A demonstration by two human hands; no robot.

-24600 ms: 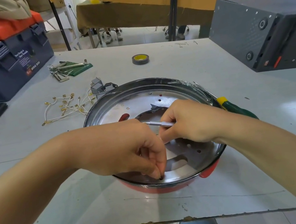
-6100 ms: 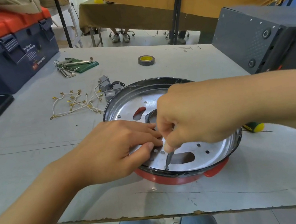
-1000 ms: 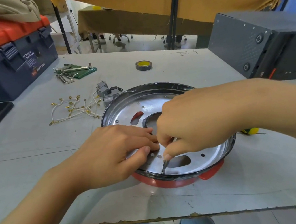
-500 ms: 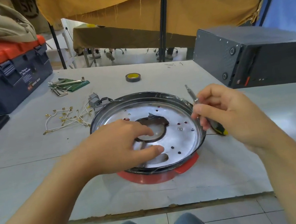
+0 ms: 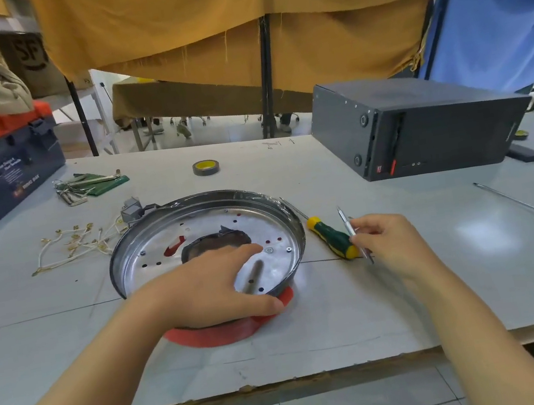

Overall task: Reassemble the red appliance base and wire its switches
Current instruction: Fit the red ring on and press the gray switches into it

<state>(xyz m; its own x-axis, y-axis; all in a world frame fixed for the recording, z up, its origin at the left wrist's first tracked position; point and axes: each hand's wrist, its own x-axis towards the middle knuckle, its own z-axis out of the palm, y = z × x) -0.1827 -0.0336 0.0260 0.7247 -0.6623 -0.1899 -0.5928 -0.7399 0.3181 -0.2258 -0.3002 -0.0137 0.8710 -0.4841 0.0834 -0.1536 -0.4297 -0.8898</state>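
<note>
The right hand (image 5: pixel 393 246), at centre right of the frame, pinches a slim silver screwdriver (image 5: pixel 353 232) in a narrow grip, its thin metal shaft slanting up and to the left. Just left of it a stubby green-and-yellow screwdriver (image 5: pixel 333 240) lies on the counter (image 5: pixel 443 280), which is pale grey, smooth and scuffed. The left hand (image 5: pixel 209 287), at centre, has a wide grip on the near rim of the red appliance base (image 5: pixel 216 334): the thumb lies along the outer edge, the fingers reach over the shiny round metal plate (image 5: pixel 262 224). That shallow dished plate is pierced with small holes and a dark central opening, and red plastic shows below it. Behind its left rim sit grey switches (image 5: pixel 133 208) and a tangle of white wires (image 5: pixel 74 245) with brass terminals. A tape roll (image 5: pixel 205 167) lies farther back.
</note>
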